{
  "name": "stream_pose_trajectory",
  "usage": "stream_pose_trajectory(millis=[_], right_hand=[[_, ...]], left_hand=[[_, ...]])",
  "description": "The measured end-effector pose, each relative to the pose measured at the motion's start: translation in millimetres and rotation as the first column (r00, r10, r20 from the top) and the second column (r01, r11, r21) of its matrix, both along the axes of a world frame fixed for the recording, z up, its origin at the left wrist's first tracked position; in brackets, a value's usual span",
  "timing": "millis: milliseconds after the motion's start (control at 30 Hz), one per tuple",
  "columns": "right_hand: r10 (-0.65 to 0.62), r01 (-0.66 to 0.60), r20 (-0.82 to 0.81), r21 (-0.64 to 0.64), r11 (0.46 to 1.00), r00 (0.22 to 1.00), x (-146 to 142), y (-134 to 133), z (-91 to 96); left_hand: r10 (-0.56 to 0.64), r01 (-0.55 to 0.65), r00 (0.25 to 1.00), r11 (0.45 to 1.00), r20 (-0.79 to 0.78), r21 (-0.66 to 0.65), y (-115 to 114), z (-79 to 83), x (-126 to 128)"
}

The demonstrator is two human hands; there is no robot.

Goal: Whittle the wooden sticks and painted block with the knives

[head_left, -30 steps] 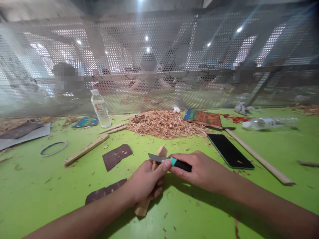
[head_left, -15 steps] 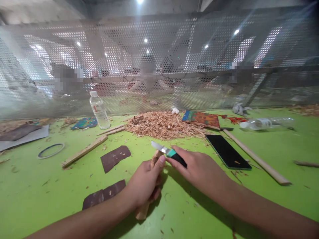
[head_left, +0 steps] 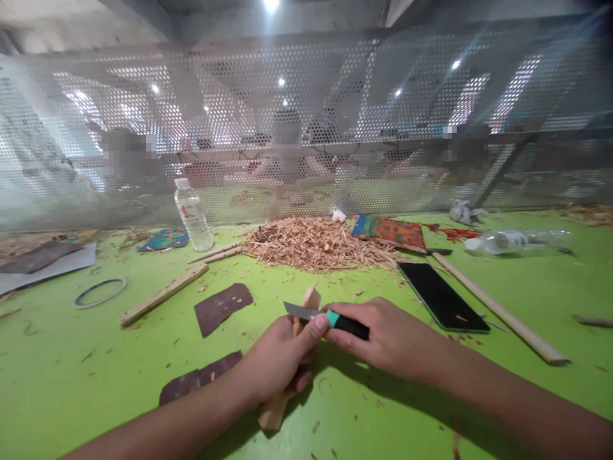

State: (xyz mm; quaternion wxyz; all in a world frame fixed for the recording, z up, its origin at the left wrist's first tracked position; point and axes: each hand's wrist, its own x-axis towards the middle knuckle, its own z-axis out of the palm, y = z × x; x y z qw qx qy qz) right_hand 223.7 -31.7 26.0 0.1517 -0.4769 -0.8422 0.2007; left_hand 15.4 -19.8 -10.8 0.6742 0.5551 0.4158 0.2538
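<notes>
My left hand (head_left: 282, 354) is wrapped round a short wooden stick (head_left: 274, 412), whose far end shows above my fist and whose near end sticks out below. In my right hand (head_left: 383, 332) is a utility knife (head_left: 352, 324) with a black and teal handle. Its blade points left and lies across the stick, just above my left fist. My left thumb presses near the base of the blade. Two brown pieces of sandpaper (head_left: 223, 308) lie to the left of my hands, one partly behind my left forearm.
Wood shavings (head_left: 316, 243) are heaped beyond my hands, before a perforated screen (head_left: 230, 128) with people behind it. A bottle (head_left: 193, 216) stands left; another (head_left: 520, 241) lies right. A phone (head_left: 443, 297), a round stick (head_left: 502, 310), a wooden strip (head_left: 165, 294) and a ring (head_left: 99, 292) lie around.
The knife has moved down and toward me, from above the stick's far end to across it near my left thumb. More of the stick's far end now shows.
</notes>
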Motion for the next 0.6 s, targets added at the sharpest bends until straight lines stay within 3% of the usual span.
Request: stream_pose_trajectory(millis=[267, 433, 600], right_hand=[[-0.008, 0.008, 0.017, -0.006, 1.0, 1.0, -1, -3, -1.2], [-0.121, 0.113, 0.128, 0.065, 0.991, 0.984, -7, -7, -6.5], [-0.226, 0.224, 0.094, 0.031, 0.974, 0.97, -16, -12, -6.6]], left_hand=[[-0.011, 0.013, 0.999, 0.999, -0.04, 0.041, -1, -2.9, -3], [0.048, -0.042, 0.99, 0.998, -0.129, 0.047, 0, -4.2, -1], [0.103, -0.096, 0.985, 0.994, -0.139, 0.057, 0, -3.7, 5]])
